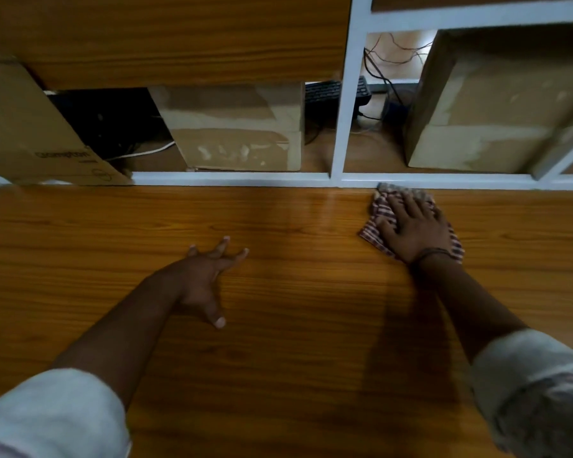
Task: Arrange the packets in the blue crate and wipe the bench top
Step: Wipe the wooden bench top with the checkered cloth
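My right hand (414,226) lies flat, palm down, on a red and white checked cloth (376,226) at the far right of the wooden bench top (278,375), close to the white frame at the back. My left hand (205,279) rests on the bench near the middle, fingers spread, propped on its fingertips and holding nothing. No blue crate and no packets are in view.
A white frame (232,178) runs along the back edge of the bench. Behind it stand cardboard boxes (242,127), one at the left (30,127) and one at the right (487,110), with a black keyboard (325,90) and cables (387,57).
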Tool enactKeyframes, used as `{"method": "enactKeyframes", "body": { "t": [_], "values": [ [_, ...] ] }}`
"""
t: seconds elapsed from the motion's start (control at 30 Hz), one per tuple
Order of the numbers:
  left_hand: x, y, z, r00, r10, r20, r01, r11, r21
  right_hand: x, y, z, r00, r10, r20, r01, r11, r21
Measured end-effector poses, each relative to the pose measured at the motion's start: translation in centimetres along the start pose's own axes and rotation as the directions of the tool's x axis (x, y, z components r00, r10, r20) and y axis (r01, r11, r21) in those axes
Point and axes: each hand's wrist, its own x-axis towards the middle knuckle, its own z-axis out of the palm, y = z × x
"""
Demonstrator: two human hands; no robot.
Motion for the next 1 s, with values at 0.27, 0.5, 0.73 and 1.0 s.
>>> {"method": "enactKeyframes", "body": {
  "t": [0.27, 0.5, 0.73, 1.0],
  "values": [
    [1.0, -0.3, -0.1, 1.000, 0.000, 0.016, -0.001, 0.999, 0.042, -0.6, -13.3, 0.4, 0.958, -0.285, 0.031, 0.283, 0.958, 0.040],
    [0.7, 0.0, -0.4, 0.999, -0.015, 0.039, 0.014, 0.999, 0.032, -4.5, -16.9, 1.2, 0.763, -0.643, 0.068, 0.643, 0.765, 0.025],
    [1.0, -0.2, -0.3, 1.000, 0.020, 0.011, -0.020, 0.998, 0.067, -0.5, -2.7, 0.5, 0.999, -0.049, -0.006, 0.049, 0.999, -0.012],
    [0.1, 0.5, -0.5, 1.000, 0.028, 0.005, -0.028, 0.991, 0.131, -16.7, -14.1, 1.4, 0.830, -0.549, 0.101, 0.547, 0.836, 0.051]
  ]
}}
